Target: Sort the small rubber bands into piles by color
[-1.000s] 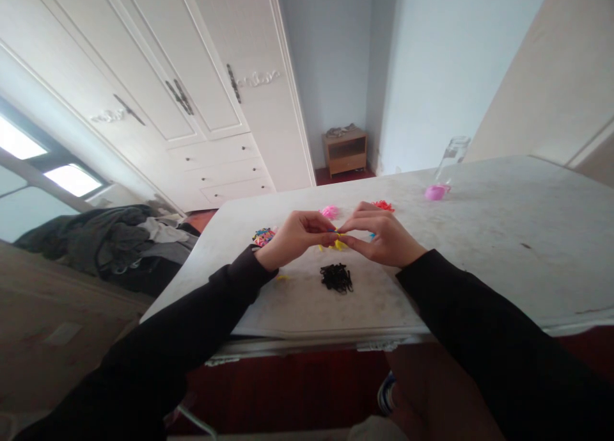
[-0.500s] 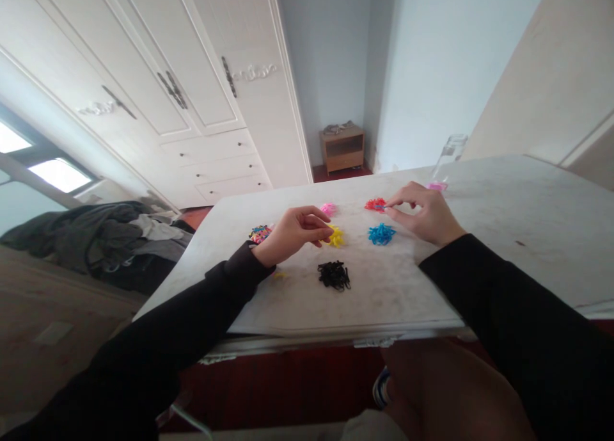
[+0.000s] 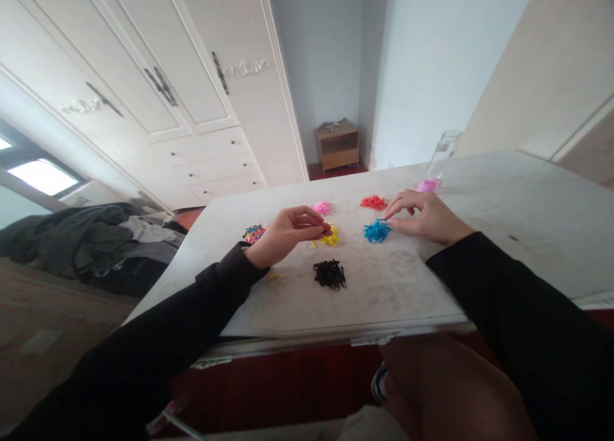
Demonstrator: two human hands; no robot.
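My right hand (image 3: 426,217) pinches a small blue rubber band (image 3: 382,219) between thumb and forefinger, just above the pile of blue rubber bands (image 3: 377,232). My left hand (image 3: 292,231) is pinched closed over the edge of the yellow pile (image 3: 330,237); what lies in its fingertips is too small to make out. Partly behind the left wrist sits a mixed-colour heap (image 3: 252,233). Pink bands (image 3: 322,207) and red bands (image 3: 373,202) form piles farther back, and a black pile (image 3: 329,274) lies nearest me.
Everything lies on a pale table (image 3: 393,294). A clear bottle (image 3: 442,154) with a pink part at its base stands behind my right hand. Dark clothes (image 3: 91,249) are heaped to the left. Beyond the table are a white wardrobe (image 3: 201,95) and a small wooden cabinet (image 3: 338,148).
My right hand has brought the blue band from beside the red pile nearer to me, over the blue pile. The left fingers have closed further together. The view has shifted slightly.
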